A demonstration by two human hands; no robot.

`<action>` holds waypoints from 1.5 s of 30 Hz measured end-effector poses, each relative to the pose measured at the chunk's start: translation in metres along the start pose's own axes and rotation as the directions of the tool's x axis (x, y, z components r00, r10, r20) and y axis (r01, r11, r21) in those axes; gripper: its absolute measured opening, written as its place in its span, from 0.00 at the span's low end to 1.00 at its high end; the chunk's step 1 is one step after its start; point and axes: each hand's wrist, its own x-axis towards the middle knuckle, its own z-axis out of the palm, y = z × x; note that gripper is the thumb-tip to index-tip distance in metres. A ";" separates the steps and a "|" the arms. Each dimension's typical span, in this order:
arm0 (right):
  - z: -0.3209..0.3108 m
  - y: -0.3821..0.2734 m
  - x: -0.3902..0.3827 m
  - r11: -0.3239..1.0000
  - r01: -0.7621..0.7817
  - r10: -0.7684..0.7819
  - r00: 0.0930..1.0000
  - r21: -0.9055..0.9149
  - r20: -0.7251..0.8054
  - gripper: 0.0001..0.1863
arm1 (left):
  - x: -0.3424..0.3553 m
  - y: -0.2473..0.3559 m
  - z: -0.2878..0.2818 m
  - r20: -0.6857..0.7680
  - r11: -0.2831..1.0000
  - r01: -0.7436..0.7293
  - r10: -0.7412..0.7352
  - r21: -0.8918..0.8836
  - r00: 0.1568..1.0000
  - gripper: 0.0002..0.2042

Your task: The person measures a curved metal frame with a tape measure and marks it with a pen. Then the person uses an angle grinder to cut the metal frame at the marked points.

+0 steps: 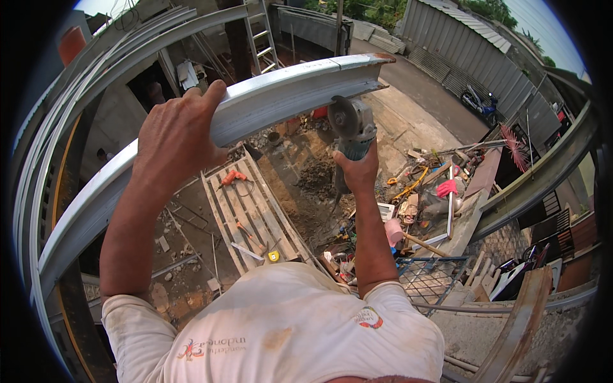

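A long light-grey steel beam (294,96) runs across in front of me from lower left to upper right, and its far end looks rusty. A thin dark line crosses its top face near that end. My left hand (182,131) is closed over the beam's upper edge, with the thumb against the near side. Held upright in my right hand (359,169) is an angle grinder (363,121). Its dark disc (343,117) is just below the beam near the rusty end; I cannot tell whether it touches.
Below lies a slatted wooden platform (255,214) with an orange-red power drill (232,178) and a yellow tape measure (274,256). Dug soil (317,179) and a heap of tools and rubble lie to the right. More steel beams (536,172) flank both sides. A ladder (265,51) stands behind.
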 end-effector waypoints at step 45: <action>0.011 0.008 0.004 1.000 0.004 -0.004 0.999 -0.004 0.039 0.49 | 0.000 -0.006 0.003 -0.009 1.000 -0.024 0.024 0.018 1.000 0.40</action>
